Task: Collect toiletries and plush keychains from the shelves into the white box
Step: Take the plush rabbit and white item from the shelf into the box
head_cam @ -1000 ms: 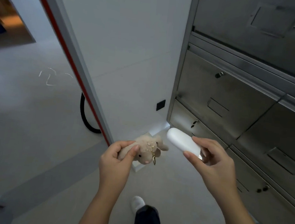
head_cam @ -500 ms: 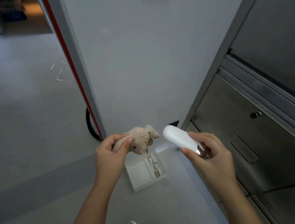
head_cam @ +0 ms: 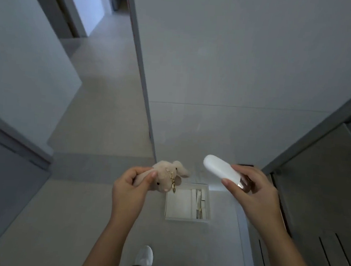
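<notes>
My left hand [head_cam: 129,190] pinches a beige plush rabbit keychain [head_cam: 167,175] by its body, and a gold clasp dangles from it. My right hand [head_cam: 251,193] grips a white oblong toiletry case [head_cam: 220,171] at its lower end. Both items hang in the air above the floor. The white box [head_cam: 178,203] sits open on the floor below and between my hands, with a few pale items along its right side. The plush overlaps the box's upper left corner in this view.
A white wall panel [head_cam: 238,74] rises behind the box, its edge [head_cam: 144,84] running down to the floor. Steel cabinet fronts [head_cam: 323,197] stand at the right. A grey door or panel [head_cam: 5,172] is at the left. My white shoe [head_cam: 144,256] steps forward on the floor.
The view has swung left and down, and the cabinets have slid to the right edge. The white box now lies fully in view below my hands. Both hands keep hold of their items.
</notes>
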The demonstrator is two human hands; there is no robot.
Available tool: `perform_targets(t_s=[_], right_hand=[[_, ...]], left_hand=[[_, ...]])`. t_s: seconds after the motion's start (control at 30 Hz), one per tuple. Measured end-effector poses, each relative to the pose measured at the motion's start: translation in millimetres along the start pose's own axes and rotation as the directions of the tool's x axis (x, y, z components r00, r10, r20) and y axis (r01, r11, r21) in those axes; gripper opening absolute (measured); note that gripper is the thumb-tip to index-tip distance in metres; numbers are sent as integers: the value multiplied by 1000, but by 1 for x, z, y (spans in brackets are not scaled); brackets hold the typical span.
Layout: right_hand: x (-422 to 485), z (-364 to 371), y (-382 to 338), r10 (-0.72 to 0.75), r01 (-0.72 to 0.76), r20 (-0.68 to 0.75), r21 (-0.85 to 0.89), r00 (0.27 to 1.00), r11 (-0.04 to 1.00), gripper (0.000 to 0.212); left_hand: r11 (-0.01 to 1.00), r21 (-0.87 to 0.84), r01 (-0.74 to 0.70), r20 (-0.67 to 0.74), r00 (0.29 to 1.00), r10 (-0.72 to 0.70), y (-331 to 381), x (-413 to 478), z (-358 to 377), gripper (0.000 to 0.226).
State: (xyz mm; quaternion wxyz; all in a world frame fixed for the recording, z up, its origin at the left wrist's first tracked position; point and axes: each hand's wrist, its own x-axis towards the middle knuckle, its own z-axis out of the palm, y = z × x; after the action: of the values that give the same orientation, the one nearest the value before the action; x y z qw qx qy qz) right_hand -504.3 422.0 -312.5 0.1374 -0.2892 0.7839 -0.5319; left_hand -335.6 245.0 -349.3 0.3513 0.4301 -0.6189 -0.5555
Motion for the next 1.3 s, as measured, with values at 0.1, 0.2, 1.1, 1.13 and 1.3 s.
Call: perform_targets(t_s=[0.1, 0.2, 1.1, 1.13, 1.3], right_hand=[[5, -5, 39, 24, -25, 28, 4, 999, 1000, 35], [10, 4, 84, 43, -42, 61, -13, 997, 999, 35], [70, 279, 556, 170, -135, 168, -197, 971, 971, 32], [72, 287, 569, 174, -138, 168, -203, 970, 969, 32], [78, 325, 625, 158, -117, 169, -229, 973, 966, 31]], left_hand=[[999, 30, 36, -83, 996, -33, -26, -10, 8, 22], [996, 59, 61, -105, 993, -55, -60, -14, 17, 18], [968, 252, -15, -104, 994, 42, -484, 130, 75, 14], [959, 281, -37, -103, 992, 69, -497, 134, 76, 13], [953, 290, -86, -102, 987, 120, -551, 146, 79, 18]])
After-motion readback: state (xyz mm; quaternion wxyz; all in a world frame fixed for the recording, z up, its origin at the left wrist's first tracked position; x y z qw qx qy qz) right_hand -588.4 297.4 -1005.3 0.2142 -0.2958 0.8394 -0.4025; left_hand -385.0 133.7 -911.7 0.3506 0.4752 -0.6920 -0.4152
